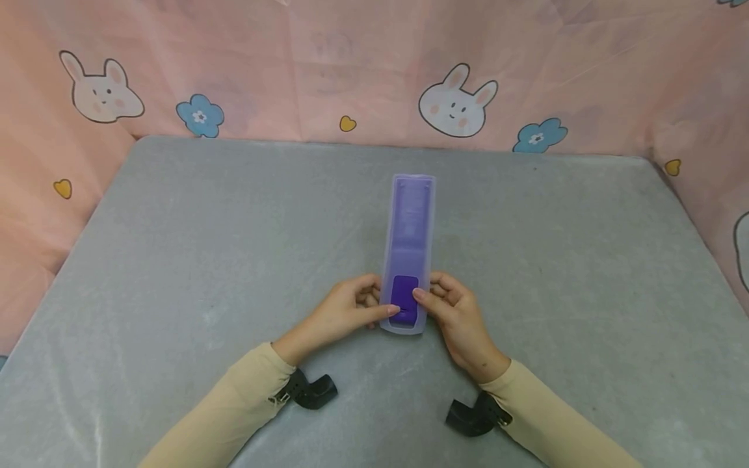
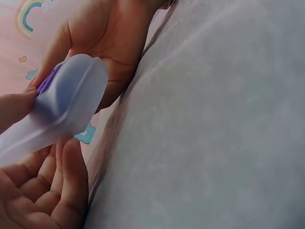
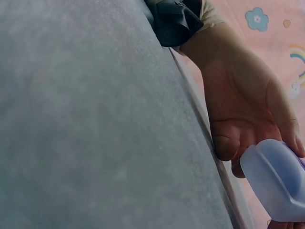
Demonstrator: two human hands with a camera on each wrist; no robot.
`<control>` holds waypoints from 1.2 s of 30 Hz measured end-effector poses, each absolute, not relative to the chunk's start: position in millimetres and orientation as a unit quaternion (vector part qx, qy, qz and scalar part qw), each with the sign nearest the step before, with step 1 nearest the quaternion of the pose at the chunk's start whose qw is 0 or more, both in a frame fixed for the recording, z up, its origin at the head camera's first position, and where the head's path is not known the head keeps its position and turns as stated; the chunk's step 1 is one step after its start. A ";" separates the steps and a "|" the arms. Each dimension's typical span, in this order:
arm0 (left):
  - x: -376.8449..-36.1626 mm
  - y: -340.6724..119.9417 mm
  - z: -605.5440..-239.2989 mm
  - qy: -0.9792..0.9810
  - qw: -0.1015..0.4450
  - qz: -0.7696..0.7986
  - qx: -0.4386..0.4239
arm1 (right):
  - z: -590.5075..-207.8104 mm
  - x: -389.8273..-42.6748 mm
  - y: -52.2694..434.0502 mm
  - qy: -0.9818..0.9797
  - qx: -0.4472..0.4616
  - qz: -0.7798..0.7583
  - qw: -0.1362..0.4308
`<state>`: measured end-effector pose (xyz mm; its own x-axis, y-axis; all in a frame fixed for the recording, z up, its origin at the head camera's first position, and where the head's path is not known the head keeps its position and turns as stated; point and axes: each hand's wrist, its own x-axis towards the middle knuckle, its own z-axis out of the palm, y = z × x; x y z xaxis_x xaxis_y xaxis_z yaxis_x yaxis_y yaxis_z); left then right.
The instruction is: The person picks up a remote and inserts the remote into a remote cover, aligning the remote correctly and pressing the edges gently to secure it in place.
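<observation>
A long, narrow, translucent purple plastic case is held lengthwise in front of me, with a dark purple latch-like piece at its near end. My left hand grips the left side near that end, its thumb on the dark piece. From the right, my right hand grips the other side, its thumb also on the dark piece. In the left wrist view, curled left fingers lie under the case's rounded end. The right wrist view shows the left palm behind the case.
A grey cloth-covered table lies beneath the hands. Behind it hangs a pink curtain printed with rabbits, flowers and hearts. Black wrist cameras are strapped over beige sleeves.
</observation>
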<state>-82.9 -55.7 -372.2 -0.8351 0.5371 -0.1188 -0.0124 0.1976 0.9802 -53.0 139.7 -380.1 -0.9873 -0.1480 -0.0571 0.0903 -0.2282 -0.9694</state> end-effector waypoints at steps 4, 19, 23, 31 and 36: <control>-82.6 -55.3 -371.2 0.751 0.189 0.614 0.150 | -379.5 -52.9 139.3 0.622 -0.024 -0.780 0.064; -81.5 -53.6 -371.1 0.749 0.117 0.643 0.111 | -378.1 -52.4 138.9 0.649 -0.027 -0.760 0.021; -82.1 -54.7 -372.6 0.744 0.126 0.646 0.110 | -379.1 -53.5 139.2 0.642 -0.035 -0.766 0.004; -81.4 -53.6 -372.4 0.740 0.129 0.653 0.103 | -379.7 -53.4 140.1 0.652 -0.062 -0.756 -0.013; -81.5 -51.4 -372.7 0.728 0.129 0.670 0.070 | -380.2 -53.0 139.3 0.660 -0.092 -0.745 -0.021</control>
